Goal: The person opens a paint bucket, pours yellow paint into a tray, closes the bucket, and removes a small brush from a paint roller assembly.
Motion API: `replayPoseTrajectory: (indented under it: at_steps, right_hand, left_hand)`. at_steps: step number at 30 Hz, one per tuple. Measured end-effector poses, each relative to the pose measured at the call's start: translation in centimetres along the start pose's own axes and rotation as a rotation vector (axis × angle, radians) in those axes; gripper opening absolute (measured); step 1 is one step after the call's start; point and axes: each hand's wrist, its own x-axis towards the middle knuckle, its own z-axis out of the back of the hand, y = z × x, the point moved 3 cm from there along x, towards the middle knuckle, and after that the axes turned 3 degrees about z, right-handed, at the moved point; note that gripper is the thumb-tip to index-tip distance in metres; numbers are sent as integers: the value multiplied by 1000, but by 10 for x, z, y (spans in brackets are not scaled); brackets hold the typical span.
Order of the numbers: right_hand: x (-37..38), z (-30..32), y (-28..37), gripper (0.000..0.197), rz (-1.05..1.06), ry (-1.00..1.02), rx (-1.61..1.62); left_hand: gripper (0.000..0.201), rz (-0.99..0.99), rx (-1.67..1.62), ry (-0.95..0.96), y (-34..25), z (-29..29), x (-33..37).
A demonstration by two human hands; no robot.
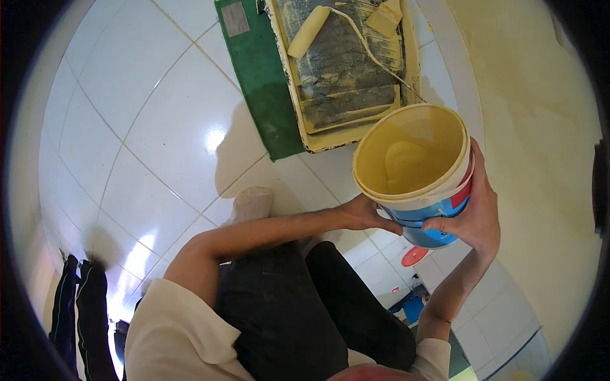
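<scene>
Between my two hands is a paint bucket (422, 222), blue and red outside, with cream-yellow paint inside and on its rim. It is tilted with its opening toward the tray. My left hand (367, 214) grips the bucket's lower left side, the thumb pressed on its wall. My right hand (473, 209) wraps round the right side, thumb across the front. Just beyond the bucket lies a paint tray (293, 95) smeared with yellow and dark paint. A paint roller (309, 32) and a flat paintbrush (384, 18) rest in it.
A green mat (254, 82) with a grey patch lies left of the tray on white floor tiles (171, 127). A cream-yellow wall (534, 127) rises on the right. Below the bucket lies a red round lid (414, 256). Another person's dark-trousered legs (94, 311) show at the lower left.
</scene>
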Motion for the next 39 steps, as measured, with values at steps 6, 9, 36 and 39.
replayPoseTrajectory:
  at_steps: [6,9,36,39]
  right_hand:
    - [7,-8,-4,137,4,4,48]
    - [7,-10,-6,144,-4,36,50]
    - [22,-4,10,129,1,-13,53]
    - [24,-4,10,129,-1,-13,61]
  left_hand:
    - [94,11,-17,-34,3,10,-2]
    - [97,21,-102,-47,6,10,0]
    - [104,-28,-226,-61,18,13,8]
    - [105,-28,-246,-57,16,13,10]
